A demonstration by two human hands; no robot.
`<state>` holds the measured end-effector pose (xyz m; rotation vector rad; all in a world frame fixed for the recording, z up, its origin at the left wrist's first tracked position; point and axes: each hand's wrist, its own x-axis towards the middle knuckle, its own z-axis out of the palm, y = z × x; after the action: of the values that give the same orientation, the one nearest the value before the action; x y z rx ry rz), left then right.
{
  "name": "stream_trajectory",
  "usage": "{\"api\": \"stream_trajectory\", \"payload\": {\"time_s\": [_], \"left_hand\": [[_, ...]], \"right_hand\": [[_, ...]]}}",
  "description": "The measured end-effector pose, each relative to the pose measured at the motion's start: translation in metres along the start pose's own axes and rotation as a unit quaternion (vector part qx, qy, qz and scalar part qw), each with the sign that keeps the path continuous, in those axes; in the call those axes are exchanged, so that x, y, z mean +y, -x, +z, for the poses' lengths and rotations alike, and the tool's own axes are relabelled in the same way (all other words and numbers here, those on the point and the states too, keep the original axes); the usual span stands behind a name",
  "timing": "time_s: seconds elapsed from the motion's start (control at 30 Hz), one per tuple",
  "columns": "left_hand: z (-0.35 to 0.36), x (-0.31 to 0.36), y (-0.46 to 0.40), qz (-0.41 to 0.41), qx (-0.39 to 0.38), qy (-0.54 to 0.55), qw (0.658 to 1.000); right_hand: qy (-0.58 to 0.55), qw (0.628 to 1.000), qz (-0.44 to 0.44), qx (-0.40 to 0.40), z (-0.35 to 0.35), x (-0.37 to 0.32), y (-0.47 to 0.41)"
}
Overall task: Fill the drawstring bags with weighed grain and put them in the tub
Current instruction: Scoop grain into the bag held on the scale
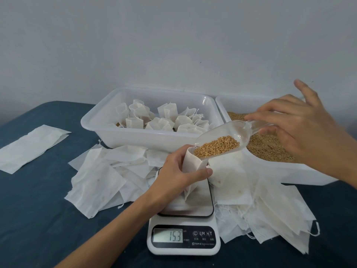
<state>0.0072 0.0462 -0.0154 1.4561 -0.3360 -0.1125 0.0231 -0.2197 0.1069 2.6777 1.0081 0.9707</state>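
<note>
In the head view, the left hand (176, 171) is wrapped around an open drawstring bag (193, 167), fingers and thumb curled about its upper part, holding it upright over the steel platform of the scale (185, 225), whose display reads 15.3. Whether the bag's bottom rests on the platform cannot be told for certain, though it hangs right down to it. The right hand (301, 130) pinches the handle of a clear plastic scoop (222, 141) between thumb and forefinger, the other fingers spread loosely; the scoop tilts down with its lip at the bag's mouth and a load of golden grain (217, 147) gathered toward that lip. Behind the scoop, the right-hand tub (280, 171) holds the loose grain supply, and the left-hand tub (108, 122) already holds roughly 10 filled, tied bags (160, 120). Empty bags (100, 176) lie heaped on the blue tablecloth (38, 219) on both sides of the scale, with 1 flat sheet lying apart at far left. The step in hand appears to be pouring grain into the bag while watching the weight. The next move calls for a gentle tilt so grain slides in without spilling past the soft rim, stopping at the target reading, then drawing the string tight and setting the bag in the left-hand tub.
</note>
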Motion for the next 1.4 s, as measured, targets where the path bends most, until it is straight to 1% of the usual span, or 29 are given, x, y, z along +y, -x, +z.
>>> {"api": "stream_trajectory", "payload": {"time_s": [0.43,0.7,1.4], "left_hand": [[-0.0007,-0.0003,0.0005,-0.003,0.002,-0.006,1.000],[-0.0013,-0.0015,0.0006,-0.004,0.000,-0.015,1.000],[-0.0023,-0.0027,-0.0007,-0.001,0.000,0.006,1.000]], "right_hand": [[0.011,0.999,-0.016,0.027,-0.0008,-0.0017,-0.0023],[0.013,0.999,-0.014,0.026,0.0008,-0.0016,-0.0013],[0.011,0.999,-0.019,0.032,0.0032,-0.0006,-0.0007]]}}
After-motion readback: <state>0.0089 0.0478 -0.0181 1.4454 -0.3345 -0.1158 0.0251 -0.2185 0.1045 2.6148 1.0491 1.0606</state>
